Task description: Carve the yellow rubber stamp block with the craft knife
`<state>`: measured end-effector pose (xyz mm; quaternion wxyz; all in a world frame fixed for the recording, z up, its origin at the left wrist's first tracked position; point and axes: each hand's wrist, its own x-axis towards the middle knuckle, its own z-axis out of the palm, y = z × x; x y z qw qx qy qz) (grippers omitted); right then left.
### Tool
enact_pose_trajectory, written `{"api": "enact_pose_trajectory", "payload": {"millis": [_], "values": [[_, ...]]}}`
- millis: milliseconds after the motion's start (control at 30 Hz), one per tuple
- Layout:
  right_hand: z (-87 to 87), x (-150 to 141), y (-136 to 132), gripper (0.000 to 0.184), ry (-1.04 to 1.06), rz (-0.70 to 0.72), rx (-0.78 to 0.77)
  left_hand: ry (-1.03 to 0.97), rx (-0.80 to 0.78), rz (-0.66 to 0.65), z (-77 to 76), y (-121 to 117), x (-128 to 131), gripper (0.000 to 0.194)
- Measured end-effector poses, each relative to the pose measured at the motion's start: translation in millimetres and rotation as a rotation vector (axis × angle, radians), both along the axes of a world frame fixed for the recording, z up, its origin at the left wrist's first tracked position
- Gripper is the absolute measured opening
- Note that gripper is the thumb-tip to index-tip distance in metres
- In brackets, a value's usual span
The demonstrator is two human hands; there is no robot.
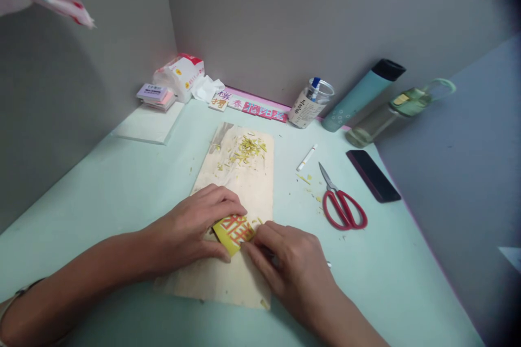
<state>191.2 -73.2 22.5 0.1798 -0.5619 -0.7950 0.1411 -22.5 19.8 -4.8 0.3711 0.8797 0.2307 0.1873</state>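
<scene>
A yellow carving block (235, 235) with an orange-red character on its upper face rests on the wooden board (222, 284). My left hand (203, 222) is closed round the block's left side, fingers at the far edge and thumb at the near edge. Against the block's right edge is my right hand (287, 255), its fingers pinched round a slim carving tool (329, 264). Only the tool's pale rear end clearly shows past the hand; its tip is hidden. Yellow shavings (250, 149) are heaped on the board's far part, and a few bits lie close to the block.
Red-handled scissors (345, 210), a white stick (307, 157) and a dark phone (373, 176) lie to the right. Behind stand a clear cup (307, 108), a teal tumbler (358, 97) and a green-lidded bottle (391, 114). Lettered blocks (260, 109), tissues (179, 76) and stacked erasers (156, 95) are farther left.
</scene>
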Motion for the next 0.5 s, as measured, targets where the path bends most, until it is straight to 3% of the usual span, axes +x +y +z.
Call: {"api": "enact_pose_trajectory", "payload": {"millis": [500], "values": [[-2.7, -5.6, 4.1, 0.025, 0.111, -0.127, -0.087, -0.02, -0.003, 0.015, -1.7, -0.7, -0.1, 0.058]]}}
